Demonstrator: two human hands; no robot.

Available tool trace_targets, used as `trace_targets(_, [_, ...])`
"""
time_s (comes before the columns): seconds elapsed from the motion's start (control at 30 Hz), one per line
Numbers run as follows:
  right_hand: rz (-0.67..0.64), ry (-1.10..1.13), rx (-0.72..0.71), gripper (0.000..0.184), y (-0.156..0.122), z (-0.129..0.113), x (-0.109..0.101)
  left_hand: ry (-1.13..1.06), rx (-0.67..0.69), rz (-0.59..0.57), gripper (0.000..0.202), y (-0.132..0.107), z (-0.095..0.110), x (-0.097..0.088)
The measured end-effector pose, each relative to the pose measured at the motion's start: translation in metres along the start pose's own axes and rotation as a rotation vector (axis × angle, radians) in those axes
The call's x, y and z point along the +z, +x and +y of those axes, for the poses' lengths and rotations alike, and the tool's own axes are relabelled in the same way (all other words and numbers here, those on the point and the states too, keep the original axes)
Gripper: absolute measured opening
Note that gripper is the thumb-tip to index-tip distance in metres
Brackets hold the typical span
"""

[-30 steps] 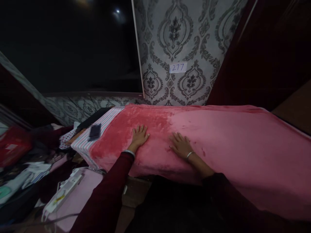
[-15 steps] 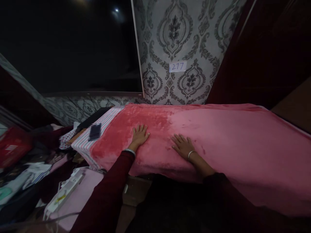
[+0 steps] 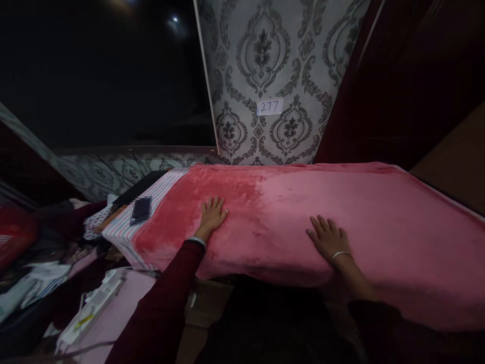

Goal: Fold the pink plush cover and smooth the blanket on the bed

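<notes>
A plush pink-red blanket lies spread over a long surface in front of me, darker red on its left part and paler pink on its right. My left hand rests flat on it near the darker area, fingers spread, a bangle at the wrist. Farther right, my right hand also lies open on the paler part, with a thin bangle on its wrist. Neither hand grips anything. Beneath the blanket's left end shows a striped cloth, with a dark, pixel-blurred flat object on it.
A large dark screen hangs on the patterned wall, beside a paper label reading 277. At lower left a white power strip with cables lies on a pink surface. Heaped clothes and a red bag-like item are farther left.
My right hand has slid to the right across the blanket, away from my left hand. My left hand stays at about the same spot on the blanket. The view has shifted slightly.
</notes>
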State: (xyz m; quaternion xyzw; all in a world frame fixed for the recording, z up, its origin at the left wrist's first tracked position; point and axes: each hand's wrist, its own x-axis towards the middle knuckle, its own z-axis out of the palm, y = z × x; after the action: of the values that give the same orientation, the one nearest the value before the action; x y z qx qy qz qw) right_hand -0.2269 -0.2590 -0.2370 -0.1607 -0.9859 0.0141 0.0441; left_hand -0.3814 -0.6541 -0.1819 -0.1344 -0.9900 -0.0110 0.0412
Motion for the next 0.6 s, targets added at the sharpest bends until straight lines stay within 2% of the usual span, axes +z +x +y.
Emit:
trace_targets(0.13, [-0.032, 0.011, -0.008, 0.068, -0.005, -0.003, -0.008, -0.051, -0.008, -0.047, 0.067, -0.005, 0.0, -0.006])
trace_targets(0.23, [-0.013, 0.042, -0.017, 0.072, -0.007, 0.004, -0.004, -0.108, -0.003, -0.121, 0.069, -0.011, -0.009, -0.013])
trace_targets(0.33, [0.018, 0.092, -0.026, 0.078, -0.005, 0.012, 0.007, -0.125, -0.063, -0.093, 0.07, -0.018, -0.034, -0.018])
trace_targets(0.47, [0.046, 0.143, -0.04, 0.084, -0.002, 0.017, 0.019, -0.115, -0.239, -0.095, 0.067, -0.031, -0.075, -0.017])
trace_targets(0.6, [0.042, 0.128, -0.053, 0.085, -0.002, 0.019, 0.023, -0.134, -0.26, -0.116, 0.066, -0.043, -0.099, -0.01])
